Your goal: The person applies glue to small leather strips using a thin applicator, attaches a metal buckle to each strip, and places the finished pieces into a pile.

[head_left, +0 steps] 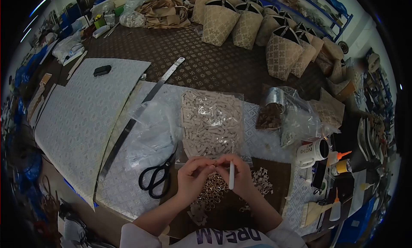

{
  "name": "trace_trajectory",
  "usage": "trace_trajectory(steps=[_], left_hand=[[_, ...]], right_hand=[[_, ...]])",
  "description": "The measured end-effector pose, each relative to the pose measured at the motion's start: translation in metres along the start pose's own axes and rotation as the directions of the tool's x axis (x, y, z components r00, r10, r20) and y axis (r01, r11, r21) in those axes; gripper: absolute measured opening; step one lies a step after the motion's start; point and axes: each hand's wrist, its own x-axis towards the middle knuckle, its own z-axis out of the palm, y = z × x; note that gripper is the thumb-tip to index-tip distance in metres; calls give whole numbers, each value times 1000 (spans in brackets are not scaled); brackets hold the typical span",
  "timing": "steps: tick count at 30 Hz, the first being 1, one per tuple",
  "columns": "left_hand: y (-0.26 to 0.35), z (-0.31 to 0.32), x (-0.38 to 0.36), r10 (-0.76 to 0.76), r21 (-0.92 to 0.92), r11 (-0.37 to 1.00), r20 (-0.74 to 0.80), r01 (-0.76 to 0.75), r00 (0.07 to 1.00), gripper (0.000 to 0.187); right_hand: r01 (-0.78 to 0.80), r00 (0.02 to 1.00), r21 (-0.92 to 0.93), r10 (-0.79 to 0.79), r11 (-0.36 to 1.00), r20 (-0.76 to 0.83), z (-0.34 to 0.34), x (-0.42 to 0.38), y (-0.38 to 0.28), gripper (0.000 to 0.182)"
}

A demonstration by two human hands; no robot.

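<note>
Both hands meet over the near edge of a clear bag of small beige strips (212,119). The fingers of my left hand (195,175) are pinched together on something too small to make out. My right hand (238,175) touches the left fingertips and has a white pen-like stick (231,175) held upright in it. Below the hands lies a pile of gold-coloured metal rings (211,190). Small pale pieces (262,180) are scattered to the right of it. Black-handled scissors (155,179) rest left of my left hand.
A long metal ruler (146,102) lies on pale patterned sheets (86,102). Patterned beige bags (219,23) stand at the back. On the right are a clear bag with a tin (274,98), a white bottle (312,153) and orange-tipped glue bottles (336,209).
</note>
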Motion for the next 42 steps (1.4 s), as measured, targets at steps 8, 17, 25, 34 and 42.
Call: trace_trajectory(steps=[8, 17, 25, 34, 42], left_hand=[[5, 0, 0, -247, -226, 942, 37, 249, 968, 16], [-1, 4, -5, 102, 145, 983, 64, -111, 993, 16], [5, 8, -3, -256, -180, 951, -11, 250, 967, 14], [9, 9, -6, 230, 313, 923, 23, -226, 973, 10], [4, 0, -4, -193, -187, 954, 221, 235, 956, 17]], right_hand=[[24, 1000, 103, -22, 994, -19, 1, -3, 6, 20], [39, 997, 122, -31, 992, -68, -1, -3, 10, 29], [71, 997, 85, -71, 994, -5, 0, -6, 5, 28], [75, 996, 138, -67, 988, -65, 3, -6, 4, 29], [117, 992, 21, -116, 993, -45, -7, -19, -15, 29]])
